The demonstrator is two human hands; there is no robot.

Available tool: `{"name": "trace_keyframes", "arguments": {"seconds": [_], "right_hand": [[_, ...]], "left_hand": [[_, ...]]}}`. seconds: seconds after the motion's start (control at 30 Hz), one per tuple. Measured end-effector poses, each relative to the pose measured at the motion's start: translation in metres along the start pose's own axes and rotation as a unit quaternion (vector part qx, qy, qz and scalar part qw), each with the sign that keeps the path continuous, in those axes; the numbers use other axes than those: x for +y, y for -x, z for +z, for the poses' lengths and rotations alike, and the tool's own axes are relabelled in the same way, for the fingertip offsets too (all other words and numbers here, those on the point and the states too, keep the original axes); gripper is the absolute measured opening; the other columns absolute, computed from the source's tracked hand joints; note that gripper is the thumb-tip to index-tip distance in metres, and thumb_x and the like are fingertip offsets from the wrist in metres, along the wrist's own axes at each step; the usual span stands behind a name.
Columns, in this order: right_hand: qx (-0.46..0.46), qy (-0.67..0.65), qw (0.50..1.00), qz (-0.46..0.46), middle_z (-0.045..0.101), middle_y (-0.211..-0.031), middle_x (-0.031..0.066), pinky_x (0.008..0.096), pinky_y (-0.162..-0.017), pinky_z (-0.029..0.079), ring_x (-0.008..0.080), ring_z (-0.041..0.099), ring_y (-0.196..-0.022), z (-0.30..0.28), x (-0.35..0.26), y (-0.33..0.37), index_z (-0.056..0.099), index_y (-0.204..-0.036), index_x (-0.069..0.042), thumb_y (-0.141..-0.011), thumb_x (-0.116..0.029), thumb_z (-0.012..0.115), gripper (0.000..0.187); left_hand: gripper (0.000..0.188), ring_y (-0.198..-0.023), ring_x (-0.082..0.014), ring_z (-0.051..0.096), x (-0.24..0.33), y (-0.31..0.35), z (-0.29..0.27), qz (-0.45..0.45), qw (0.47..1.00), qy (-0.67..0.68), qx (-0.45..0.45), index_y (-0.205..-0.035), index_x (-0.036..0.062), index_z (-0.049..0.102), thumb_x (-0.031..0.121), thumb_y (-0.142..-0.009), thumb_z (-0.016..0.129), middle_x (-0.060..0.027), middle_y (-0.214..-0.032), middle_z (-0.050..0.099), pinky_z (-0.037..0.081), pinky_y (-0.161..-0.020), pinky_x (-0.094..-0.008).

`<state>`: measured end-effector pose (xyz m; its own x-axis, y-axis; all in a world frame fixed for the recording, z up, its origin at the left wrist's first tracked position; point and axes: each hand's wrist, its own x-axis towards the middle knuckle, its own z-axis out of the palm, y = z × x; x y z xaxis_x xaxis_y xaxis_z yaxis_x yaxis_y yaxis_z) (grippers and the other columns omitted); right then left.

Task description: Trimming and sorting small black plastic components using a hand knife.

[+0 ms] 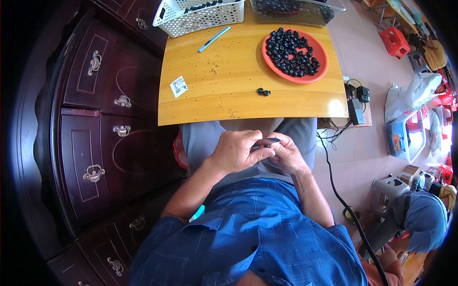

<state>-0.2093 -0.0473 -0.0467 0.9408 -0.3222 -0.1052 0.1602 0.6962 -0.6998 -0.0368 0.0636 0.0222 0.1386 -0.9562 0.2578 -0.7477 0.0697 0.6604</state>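
My left hand (237, 151) is closed in front of my lap, its fingers wrapped round a thin dark piece with a pointed, blade-like tip (274, 139). My right hand (285, 152) meets it, fingers pinched together at the tip. Something small and dark shows between the two thumbs; the fingers mostly hide it. Beyond them, on the wooden table (200, 102), stands a red plate (322, 64) heaped with small black round parts (281, 45), some with a hole. A few more of these black parts (263, 92) lie near the table's front edge.
A slim light-blue pen-like tool (213, 39) and a white label (179, 86) lie on the table among dark crumbs. Behind are a white basket (205, 24) and a clear bin (296, 16). Dark cabinets (90, 143) border the left; a black cable (341, 198) and another person (422, 219) are right.
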Motion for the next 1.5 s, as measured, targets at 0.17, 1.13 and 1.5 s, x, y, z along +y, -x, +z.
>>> {"name": "trace_keyframes", "arguments": {"seconds": [0.17, 1.13, 1.5], "right_hand": [[0.02, -0.002, 1.0, 0.007, 0.064, -0.084, -0.0037, 0.0187, -0.054, 0.034, 0.0017, 0.042, -0.063, -0.002, 0.003, 0.0, 0.07, -0.107, -0.007, -0.107, -0.03, 0.065, 0.023], [0.002, -0.146, 0.988, 0.048, 0.056, -0.081, 0.0018, 0.0222, -0.051, 0.035, 0.0084, 0.042, -0.059, -0.001, -0.006, -0.001, 0.062, -0.11, -0.003, -0.107, -0.04, 0.06, 0.037], [0.142, -0.109, 0.981, 0.074, 0.053, -0.082, 0.0002, 0.0208, -0.05, 0.034, 0.0092, 0.045, -0.062, -0.007, 0.002, 0.001, 0.058, -0.1, -0.008, -0.109, -0.032, 0.058, 0.026]], "left_hand": [[0.052, -0.06, -0.0345, 0.067, -0.003, 0.0, 0.001, -0.005, 1.0, -0.013, -0.014, -0.079, 0.0053, 0.06, 0.053, -0.094, 0.074, -0.0136, -0.067, 0.063, 0.049, -0.052, -0.0418], [0.028, -0.066, -0.0275, 0.072, -0.021, -0.034, -0.014, -0.112, 0.991, 0.043, 0.052, -0.101, -0.0006, 0.07, 0.026, -0.095, 0.077, -0.0131, -0.075, 0.073, 0.054, -0.062, -0.0383], [0.034, -0.076, -0.0383, 0.074, -0.057, -0.086, 0.006, -0.144, 0.979, -0.142, 0.005, -0.125, 0.0113, 0.07, 0.026, -0.094, 0.073, -0.0148, -0.082, 0.076, 0.057, -0.069, -0.0484]]}}
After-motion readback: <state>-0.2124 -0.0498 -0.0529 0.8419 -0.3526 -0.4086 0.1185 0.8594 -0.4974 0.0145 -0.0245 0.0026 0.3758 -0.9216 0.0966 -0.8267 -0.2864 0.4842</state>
